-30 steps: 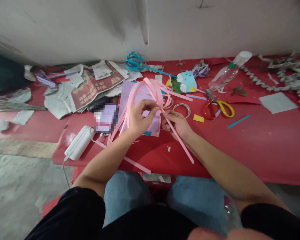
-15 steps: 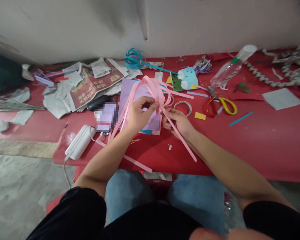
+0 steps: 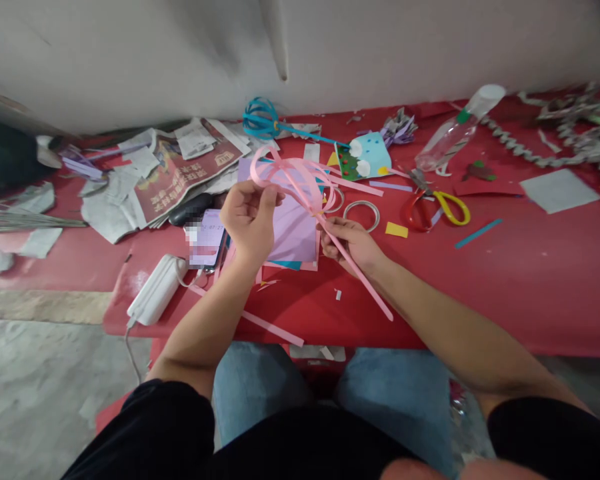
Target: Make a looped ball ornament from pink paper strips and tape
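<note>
My right hand [image 3: 350, 241] is closed around a pink paper stick [image 3: 373, 295] just below a yellow tie, and its lower end points toward me. From the tie, pink paper strips [image 3: 300, 179] fan out in loops to the upper left. My left hand [image 3: 247, 217] pinches one of these strips between thumb and fingers, pulling it into an arc. Beneath the strips lies a stack of purple paper [image 3: 297, 233]. Behind it rests a blue stick [image 3: 310, 135] topped with a ball of looped blue strips [image 3: 260, 119].
Red-and-yellow-handled pliers [image 3: 433, 203], a roll of tape [image 3: 361, 215] and a clear bottle [image 3: 443, 140] lie to the right. Newspaper [image 3: 185, 170], a phone [image 3: 207, 240] and a white power bank [image 3: 157, 290] are at left. A small picture card [image 3: 367, 157] lies behind.
My left hand has moved left, away from the tie, with a pink strip in its fingers. The loops now spread leftward. My right hand keeps hold of the stick.
</note>
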`<move>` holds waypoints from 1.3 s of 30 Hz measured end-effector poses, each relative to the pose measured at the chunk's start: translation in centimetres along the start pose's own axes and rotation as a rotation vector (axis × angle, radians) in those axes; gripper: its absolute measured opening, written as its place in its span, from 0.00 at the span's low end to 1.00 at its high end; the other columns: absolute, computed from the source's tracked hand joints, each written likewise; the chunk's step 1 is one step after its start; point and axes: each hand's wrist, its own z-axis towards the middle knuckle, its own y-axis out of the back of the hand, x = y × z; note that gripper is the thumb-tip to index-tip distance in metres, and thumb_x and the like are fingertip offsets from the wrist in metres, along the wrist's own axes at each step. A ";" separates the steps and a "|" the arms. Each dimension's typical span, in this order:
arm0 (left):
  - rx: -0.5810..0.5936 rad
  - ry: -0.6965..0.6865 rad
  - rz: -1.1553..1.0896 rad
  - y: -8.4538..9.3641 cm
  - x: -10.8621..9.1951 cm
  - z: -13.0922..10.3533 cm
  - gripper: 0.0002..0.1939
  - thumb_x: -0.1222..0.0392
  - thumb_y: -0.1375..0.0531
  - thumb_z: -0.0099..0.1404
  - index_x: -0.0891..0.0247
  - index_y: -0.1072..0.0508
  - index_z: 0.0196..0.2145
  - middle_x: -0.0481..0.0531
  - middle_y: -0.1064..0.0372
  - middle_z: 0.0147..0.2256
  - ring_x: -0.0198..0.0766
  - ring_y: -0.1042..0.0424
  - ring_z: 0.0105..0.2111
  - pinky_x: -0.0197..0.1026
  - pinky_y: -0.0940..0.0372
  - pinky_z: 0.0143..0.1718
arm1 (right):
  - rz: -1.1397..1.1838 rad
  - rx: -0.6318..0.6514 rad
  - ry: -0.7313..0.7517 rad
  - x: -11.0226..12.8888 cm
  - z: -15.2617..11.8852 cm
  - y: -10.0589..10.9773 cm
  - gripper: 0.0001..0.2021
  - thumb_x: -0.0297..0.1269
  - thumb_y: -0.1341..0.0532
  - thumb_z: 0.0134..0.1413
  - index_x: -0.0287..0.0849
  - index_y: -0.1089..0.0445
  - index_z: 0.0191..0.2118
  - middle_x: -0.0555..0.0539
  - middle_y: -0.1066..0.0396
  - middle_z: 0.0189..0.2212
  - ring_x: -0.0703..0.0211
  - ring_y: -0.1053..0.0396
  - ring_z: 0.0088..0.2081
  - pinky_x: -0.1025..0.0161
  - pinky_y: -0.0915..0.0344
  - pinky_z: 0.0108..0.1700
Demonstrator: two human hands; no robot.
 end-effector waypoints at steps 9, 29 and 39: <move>-0.179 -0.055 0.033 0.5 0.2 1.2 0.08 0.54 0.31 0.70 0.60 0.24 0.39 0.44 0.22 0.29 0.29 0.22 0.26 0.34 0.24 0.31 | -0.015 0.016 0.000 -0.1 0.1 0.1 0.21 0.46 0.22 0.51 0.37 0.27 0.39 0.52 0.32 0.25 0.71 0.39 0.22 0.71 0.47 0.23; 0.295 0.220 0.117 -0.4 1.0 -3.3 0.05 0.57 0.32 0.70 0.60 0.21 0.41 0.52 0.17 0.43 0.30 0.21 0.33 0.35 0.27 0.33 | -0.005 0.039 0.025 -0.6 0.7 0.5 0.20 0.46 0.21 0.52 0.38 0.26 0.39 0.52 0.32 0.25 0.71 0.38 0.22 0.72 0.42 0.21; 0.244 0.114 0.217 -0.6 1.2 -3.7 0.04 0.62 0.31 0.66 0.61 0.20 0.39 0.49 0.18 0.34 0.28 0.25 0.25 0.31 0.35 0.24 | -0.069 0.063 0.060 -1.1 0.6 0.7 0.22 0.49 0.20 0.50 0.40 0.28 0.37 0.52 0.32 0.25 0.70 0.37 0.24 0.72 0.40 0.24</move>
